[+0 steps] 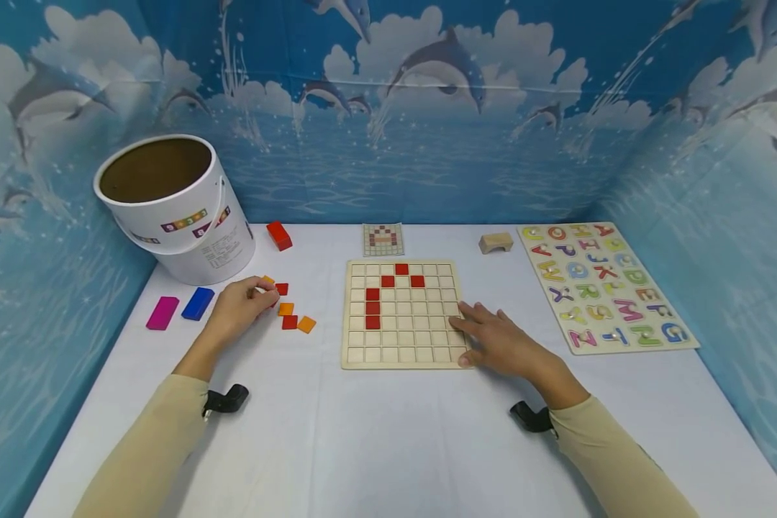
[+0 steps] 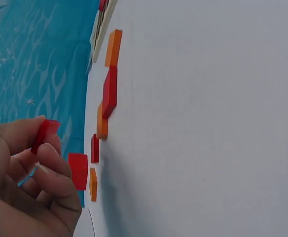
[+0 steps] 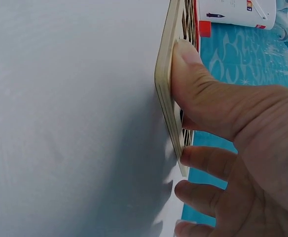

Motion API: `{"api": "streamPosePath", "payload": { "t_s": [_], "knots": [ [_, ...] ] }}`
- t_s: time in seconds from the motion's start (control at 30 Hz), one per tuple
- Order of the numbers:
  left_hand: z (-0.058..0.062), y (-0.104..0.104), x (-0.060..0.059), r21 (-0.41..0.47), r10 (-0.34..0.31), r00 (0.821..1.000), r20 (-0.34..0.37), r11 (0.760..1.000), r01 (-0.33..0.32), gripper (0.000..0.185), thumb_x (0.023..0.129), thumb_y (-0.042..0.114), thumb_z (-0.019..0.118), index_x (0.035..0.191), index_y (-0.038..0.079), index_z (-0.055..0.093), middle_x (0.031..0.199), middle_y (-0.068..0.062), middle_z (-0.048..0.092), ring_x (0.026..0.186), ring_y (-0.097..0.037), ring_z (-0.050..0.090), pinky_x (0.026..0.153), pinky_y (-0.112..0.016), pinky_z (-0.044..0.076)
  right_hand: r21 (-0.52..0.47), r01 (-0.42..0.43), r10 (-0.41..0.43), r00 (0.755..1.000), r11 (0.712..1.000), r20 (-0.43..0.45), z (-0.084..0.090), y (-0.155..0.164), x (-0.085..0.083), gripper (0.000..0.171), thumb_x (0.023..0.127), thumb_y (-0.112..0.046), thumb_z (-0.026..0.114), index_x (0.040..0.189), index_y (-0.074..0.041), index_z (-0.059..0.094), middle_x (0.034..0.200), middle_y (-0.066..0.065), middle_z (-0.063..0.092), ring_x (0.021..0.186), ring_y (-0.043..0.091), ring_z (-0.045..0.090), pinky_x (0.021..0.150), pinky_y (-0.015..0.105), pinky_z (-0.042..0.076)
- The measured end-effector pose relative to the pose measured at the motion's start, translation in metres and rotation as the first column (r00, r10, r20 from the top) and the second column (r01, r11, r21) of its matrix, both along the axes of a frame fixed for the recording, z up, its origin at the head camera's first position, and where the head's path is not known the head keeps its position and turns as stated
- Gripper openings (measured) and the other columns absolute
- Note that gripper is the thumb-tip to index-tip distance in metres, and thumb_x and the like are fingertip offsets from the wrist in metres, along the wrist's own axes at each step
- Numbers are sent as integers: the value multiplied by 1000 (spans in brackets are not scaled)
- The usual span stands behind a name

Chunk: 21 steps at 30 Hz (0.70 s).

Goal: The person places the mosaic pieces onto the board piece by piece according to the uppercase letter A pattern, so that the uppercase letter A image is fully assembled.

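Items as I read them from my remote station:

1. Left hand (image 1: 236,311): on the tabletop (image 1: 388,432) left of the grid board, fingers curled, pinching a small red tile (image 2: 44,134) between thumb and fingertips; the left wrist view shows the tile lifted clear of the cloth.
2. Loose tiles (image 1: 293,316): red and orange squares lying on the tabletop just beside the left hand, between it and the board; one orange tile (image 1: 306,324) sits nearest the board.
3. Grid board (image 1: 403,314): wooden, flat at the centre of the tabletop; six red tiles (image 1: 372,308) seated in its cells, three in a column at left, three stepping up toward the top middle.
4. Right hand (image 1: 495,339): fingers spread and straight, resting on the board's lower right corner; in the right wrist view I see the thumb pressed against the board's edge.
5. Pattern card (image 1: 383,239): small, just behind the board.
6. White bucket (image 1: 176,208): back left, tilted, open.
7. Red block (image 1: 279,235): beside the bucket.
8. Pink block (image 1: 162,313) and blue block (image 1: 198,303): side by side, far left.
9. Wooden arch (image 1: 496,242): behind the board, right.
10. Alphabet puzzle (image 1: 605,286): right side, well apart from the right hand
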<state>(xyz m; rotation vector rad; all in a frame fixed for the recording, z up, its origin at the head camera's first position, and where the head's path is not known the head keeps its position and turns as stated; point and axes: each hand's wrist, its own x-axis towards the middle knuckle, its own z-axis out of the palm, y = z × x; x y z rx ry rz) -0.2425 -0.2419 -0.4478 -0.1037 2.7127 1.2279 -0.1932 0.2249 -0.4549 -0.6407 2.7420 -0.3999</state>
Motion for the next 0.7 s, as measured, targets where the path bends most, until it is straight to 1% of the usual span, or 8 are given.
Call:
{"api": "streamPosePath", "payload": {
  "t_s": [0.07, 0.2, 0.3, 0.43, 0.53, 0.57, 0.63, 0.7],
  "knots": [
    [1, 9, -1, 66, -1, 1000, 17, 998, 0, 35, 101, 38, 63, 123, 11, 64, 85, -11, 57, 76, -27, 54, 62, -27, 45, -1, -2, 2, 1000, 1000, -3, 0, 0, -1, 78, 88, -37, 78, 153, -8, 47, 165, 20, 28, 151, 47, 20, 116, 70, 18],
    [2, 37, -3, 211, -2, 998, 70, 977, -13, 38, 98, 37, 69, 126, 12, 65, 82, -11, 59, 71, -23, 54, 62, -26, 46, -7, 4, -4, 1000, 1000, 2, 0, 1, -2, 79, 87, -37, 78, 153, -8, 46, 165, 20, 27, 152, 47, 19, 116, 70, 17],
    [3, 65, -2, 332, -30, 995, 96, 943, -3, 40, 96, 30, 73, 130, 11, 65, 86, -15, 64, 68, -20, 55, 58, -25, 45, -6, 6, -6, 1000, 1000, -2, -1, 1, -3, 79, 88, -37, 78, 153, -8, 46, 165, 20, 27, 152, 47, 19, 116, 70, 17],
    [2, 105, 2, 451, -107, 990, 95, 891, 53, 41, 95, 20, 74, 132, 6, 64, 91, -20, 68, 65, -20, 54, 58, -26, 44, -13, 6, -6, 1000, 1000, -11, -3, 1, -4, 79, 87, -38, 79, 153, -8, 47, 165, 20, 28, 151, 47, 20, 115, 71, 18],
    [-1, 135, 4, 498, -154, 981, 118, 864, 76, 42, 94, 17, 74, 134, 6, 63, 92, -18, 69, 64, -19, 54, 59, -26, 44, -19, 14, -13, 1000, 1000, 8, -3, 0, -3, 80, 86, -39, 79, 153, -8, 47, 165, 20, 27, 151, 47, 20, 116, 70, 17],
    [-3, 145, 5, 507, -166, 978, 127, 858, 80, 44, 94, 17, 74, 135, 6, 62, 94, -17, 70, 63, -19, 54, 59, -26, 44, -16, 15, -15, 1000, 1000, 15, -3, 0, -3, 80, 86, -38, 79, 153, -8, 47, 165, 20, 27, 152, 47, 19, 116, 70, 17],
    [-5, 164, 4, 512, -184, 975, 126, 854, 95, 43, 94, 16, 75, 134, 7, 61, 94, -18, 70, 62, -19, 54, 58, -26, 44, -8, 14, -14, 1000, 1000, 21, -2, 0, -2, 79, 87, -38, 79, 153, -9, 47, 165, 20, 27, 151, 47, 20, 116, 70, 16],
    [-7, 183, 2, 497, -189, 977, 103, 860, 114, 41, 92, 14, 76, 130, 7, 61, 95, -17, 72, 61, -19, 55, 57, -26, 45, -1, 16, -16, 1000, 1000, 19, -1, -1, -1, 79, 87, -37, 79, 153, -9, 47, 165, 20, 27, 152, 47, 20, 116, 70, 16]
  ]
}}
